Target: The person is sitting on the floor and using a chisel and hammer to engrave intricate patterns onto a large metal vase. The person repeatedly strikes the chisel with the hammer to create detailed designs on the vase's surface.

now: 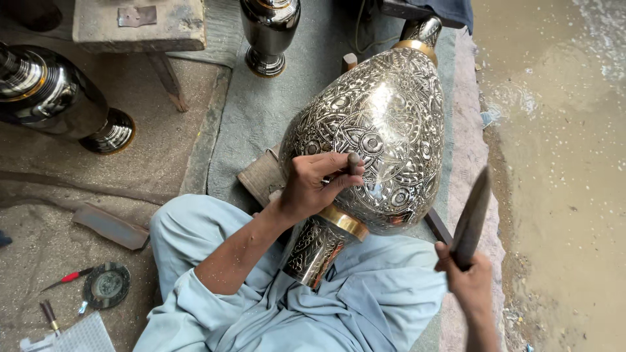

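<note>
A worn grey mat (274,98) covers the ground of a workshop floor, with wet, muddy ground (561,163) running along its right side. Nearest the camera, the person sits in pale blue clothing (365,293), and a large engraved metal vase (378,137) lies tilted across the lap, its neck toward the body and its base pointing away. The right hand (471,281) is closed around the handle of a dark, flat hammer (471,218), held raised and clear of the vase, off to its right. The left hand (316,186) rests on the vase's patterned belly, fingers pinched around a short chisel (353,163) whose tip touches the engraved surface. A wooden block (261,176) lies under the vase's left side. To the left on the floor lie a round dark disc (106,285) and a red-handled tool (68,278). Farther off, a plain dark vase (59,98) lies on its side, another (269,32) stands upright, and a low wooden stool (140,29) sits at the top.
</note>
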